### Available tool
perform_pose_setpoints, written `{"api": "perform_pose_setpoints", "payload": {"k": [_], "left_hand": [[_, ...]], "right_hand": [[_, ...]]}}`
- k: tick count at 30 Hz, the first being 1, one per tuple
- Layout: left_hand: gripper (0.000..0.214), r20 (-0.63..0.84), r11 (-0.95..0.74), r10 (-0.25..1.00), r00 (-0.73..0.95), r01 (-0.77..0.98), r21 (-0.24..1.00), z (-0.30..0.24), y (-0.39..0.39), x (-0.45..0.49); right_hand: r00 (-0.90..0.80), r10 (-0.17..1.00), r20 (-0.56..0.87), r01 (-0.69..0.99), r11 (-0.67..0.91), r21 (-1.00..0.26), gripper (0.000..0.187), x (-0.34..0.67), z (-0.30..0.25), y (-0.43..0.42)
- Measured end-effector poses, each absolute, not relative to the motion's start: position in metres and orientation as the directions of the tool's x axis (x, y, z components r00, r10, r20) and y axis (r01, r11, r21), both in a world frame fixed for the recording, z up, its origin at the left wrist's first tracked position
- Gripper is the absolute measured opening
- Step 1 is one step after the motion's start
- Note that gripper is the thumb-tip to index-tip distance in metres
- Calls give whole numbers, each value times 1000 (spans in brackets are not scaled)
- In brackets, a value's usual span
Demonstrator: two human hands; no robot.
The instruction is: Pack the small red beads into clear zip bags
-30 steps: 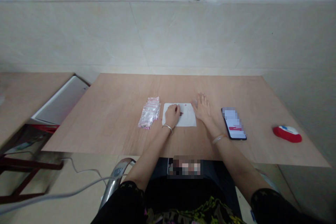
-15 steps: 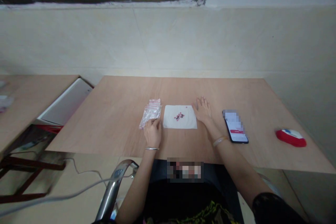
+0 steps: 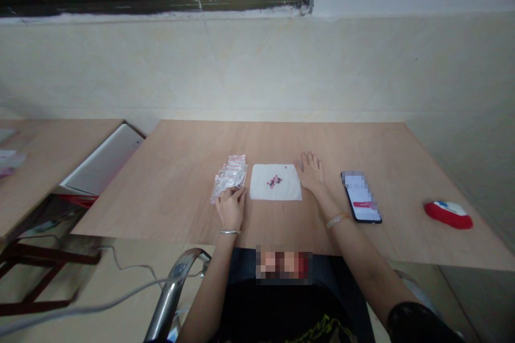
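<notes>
A pile of small clear zip bags (image 3: 229, 177) with pink strips lies on the wooden table (image 3: 177, 171). My left hand (image 3: 230, 208) rests at the pile's near end, fingers curled onto the nearest bag. To the right of the pile lies a white paper sheet (image 3: 276, 187) with a few small dark red pieces (image 3: 274, 180) on it. My right hand (image 3: 310, 172) lies flat and open on the table, touching the sheet's right edge.
A black phone (image 3: 361, 196) with a lit screen lies right of my right hand. A red and white object (image 3: 449, 214) sits near the table's right edge. A white board (image 3: 100, 158) leans at the left, beside another table (image 3: 40, 161). A tiled wall stands behind.
My left hand has left the red pieces on the white sheet and moved left and nearer, onto the pile of bags. My right hand has stayed flat beside the sheet.
</notes>
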State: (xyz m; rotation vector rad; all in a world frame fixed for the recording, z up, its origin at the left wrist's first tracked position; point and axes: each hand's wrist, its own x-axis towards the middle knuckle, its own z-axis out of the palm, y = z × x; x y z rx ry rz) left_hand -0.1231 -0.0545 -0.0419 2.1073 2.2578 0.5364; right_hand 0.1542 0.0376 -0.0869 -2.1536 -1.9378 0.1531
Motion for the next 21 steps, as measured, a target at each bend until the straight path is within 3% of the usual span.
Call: {"api": "perform_pose_setpoints", "payload": {"k": [10,13,18,21], "left_hand": [[26,250,13,963,-98,947,322,-45,-48,-121],[26,256,2,962,-97,939,345,-44,-44,-121],[25,275,-92,960,-60,858,505,-39,-36,-112],[23,252,-143,968,8,843,518,-37,-33,-101]], "right_hand": [[152,978,141,960,-112,-255,67,152,-82,34],[195,964,180,941,-132,-313,67,154,-80,32],[254,938,237,890,-131,-437,58,159,-84,29],[267,930,252,844,-99,-528,55,162,-90,31]]}}
